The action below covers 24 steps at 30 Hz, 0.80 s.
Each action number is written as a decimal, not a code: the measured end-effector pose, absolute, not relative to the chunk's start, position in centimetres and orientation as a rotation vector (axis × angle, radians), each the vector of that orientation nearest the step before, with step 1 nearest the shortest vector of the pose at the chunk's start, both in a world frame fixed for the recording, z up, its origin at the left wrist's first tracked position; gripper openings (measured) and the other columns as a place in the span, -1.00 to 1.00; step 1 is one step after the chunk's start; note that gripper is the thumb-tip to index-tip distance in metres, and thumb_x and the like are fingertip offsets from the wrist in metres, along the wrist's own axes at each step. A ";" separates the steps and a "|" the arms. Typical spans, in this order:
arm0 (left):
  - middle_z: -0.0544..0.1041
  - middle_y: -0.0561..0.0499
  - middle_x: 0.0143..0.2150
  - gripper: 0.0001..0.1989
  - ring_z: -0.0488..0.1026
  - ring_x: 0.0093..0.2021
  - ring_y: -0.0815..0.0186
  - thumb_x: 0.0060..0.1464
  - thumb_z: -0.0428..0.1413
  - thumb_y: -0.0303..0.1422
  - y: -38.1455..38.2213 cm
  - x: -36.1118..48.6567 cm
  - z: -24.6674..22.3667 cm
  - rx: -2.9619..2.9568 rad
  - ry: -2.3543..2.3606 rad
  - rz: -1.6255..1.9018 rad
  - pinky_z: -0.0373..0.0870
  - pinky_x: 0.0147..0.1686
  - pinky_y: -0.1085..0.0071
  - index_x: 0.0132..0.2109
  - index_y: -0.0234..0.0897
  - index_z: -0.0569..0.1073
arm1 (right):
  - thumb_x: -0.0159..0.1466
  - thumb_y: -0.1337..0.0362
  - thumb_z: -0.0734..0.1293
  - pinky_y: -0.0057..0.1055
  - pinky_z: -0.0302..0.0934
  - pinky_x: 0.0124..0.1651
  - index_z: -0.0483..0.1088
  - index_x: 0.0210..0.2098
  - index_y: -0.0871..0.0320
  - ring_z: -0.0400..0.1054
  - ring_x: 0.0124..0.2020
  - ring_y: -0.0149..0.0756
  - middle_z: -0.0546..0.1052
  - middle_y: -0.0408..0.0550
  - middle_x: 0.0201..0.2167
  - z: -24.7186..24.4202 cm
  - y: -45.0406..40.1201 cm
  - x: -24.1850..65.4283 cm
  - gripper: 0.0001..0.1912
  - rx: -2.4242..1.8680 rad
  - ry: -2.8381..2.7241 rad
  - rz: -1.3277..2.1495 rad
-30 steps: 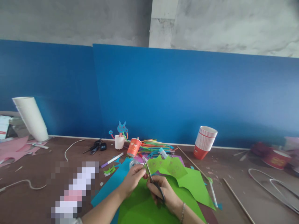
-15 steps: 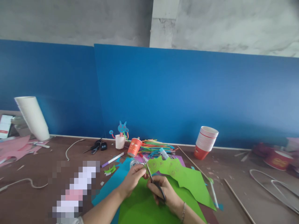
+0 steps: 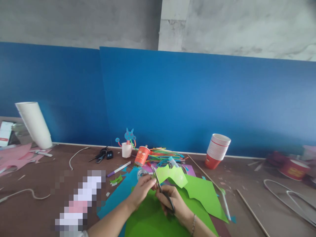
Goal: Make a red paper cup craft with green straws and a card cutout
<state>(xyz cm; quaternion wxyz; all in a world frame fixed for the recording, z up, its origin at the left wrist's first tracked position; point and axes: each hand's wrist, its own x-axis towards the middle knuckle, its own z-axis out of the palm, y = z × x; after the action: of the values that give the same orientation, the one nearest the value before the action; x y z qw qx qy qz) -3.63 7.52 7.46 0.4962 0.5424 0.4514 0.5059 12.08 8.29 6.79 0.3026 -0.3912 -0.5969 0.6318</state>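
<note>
My left hand (image 3: 143, 189) pinches the left end of a bright green paper piece (image 3: 172, 176) with a jagged top edge. My right hand (image 3: 174, 202) has its fingers through the handles of black-handled scissors (image 3: 165, 193). The blades point up and to the left, close to my left fingertips and the end of the paper piece. How far the blades are apart is hard to tell. Beneath my hands lies a green paper sheet (image 3: 148, 220), and another green sheet with a wavy cut edge (image 3: 204, 194) lies to the right. Blue paper (image 3: 116, 200) shows under them.
Behind my hands stand a red paper cup (image 3: 142, 156), a white cup with a blue paper figure (image 3: 126, 150) and a pile of coloured sticks (image 3: 168, 155). Stacked cups (image 3: 218, 151) stand right; a purple-capped marker (image 3: 118, 169) and black scissors (image 3: 101, 154) lie left. Wooden rods (image 3: 253, 212) lie right.
The green paper piece has tilted and now looks brighter; the drawn circles seen on it before no longer show. Both hands stay nearly in place.
</note>
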 end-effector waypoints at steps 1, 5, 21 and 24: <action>0.40 0.03 -0.50 -0.71 0.34 -0.34 0.26 0.04 0.02 -0.19 7.5 -3.6 7.6 1.355 1.097 1.225 0.25 -0.23 0.35 -0.55 -0.23 0.37 | 0.01 0.00 0.46 -0.63 -0.03 -0.77 0.35 -0.50 0.21 0.10 -0.81 -0.57 0.31 -0.31 -0.79 6.8 8.3 12.1 -0.60 -1.043 -1.581 1.678; 0.36 0.03 -0.49 -0.74 0.31 -0.34 0.26 0.01 -0.01 -0.27 7.5 -3.8 8.1 1.434 1.094 1.233 0.20 -0.23 0.35 -0.59 -0.22 0.32 | 0.02 0.01 0.45 -0.63 -0.05 -0.77 0.36 -0.49 0.22 0.11 -0.81 -0.57 0.32 -0.30 -0.79 6.6 8.2 12.2 -0.62 -1.043 -1.593 1.689; 0.36 0.00 -0.52 -0.71 0.33 -0.31 0.19 -0.08 0.03 -0.28 7.0 -3.7 8.4 1.232 1.088 1.229 0.23 -0.17 0.30 -0.69 -0.20 0.30 | 0.03 0.00 0.43 -0.62 -0.02 -0.76 0.38 -0.51 0.22 0.10 -0.80 -0.56 0.28 -0.31 -0.79 6.6 8.2 12.2 -0.62 -1.001 -1.643 1.667; 0.34 0.02 -0.54 -0.71 0.33 -0.33 0.21 -0.09 0.03 -0.27 7.0 -3.7 8.4 1.194 1.102 1.232 0.24 -0.21 0.32 -0.70 -0.20 0.29 | 0.03 -0.01 0.43 -0.62 0.00 -0.75 0.40 -0.49 0.23 0.10 -0.80 -0.56 0.29 -0.30 -0.79 6.4 8.4 12.3 -0.61 -1.000 -1.657 1.671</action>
<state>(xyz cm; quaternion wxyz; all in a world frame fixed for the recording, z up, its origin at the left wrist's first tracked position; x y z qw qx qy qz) -3.70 7.01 8.35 0.5239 0.4987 0.4603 0.5148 12.33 8.37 6.43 0.2885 -0.3744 -0.6205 0.6257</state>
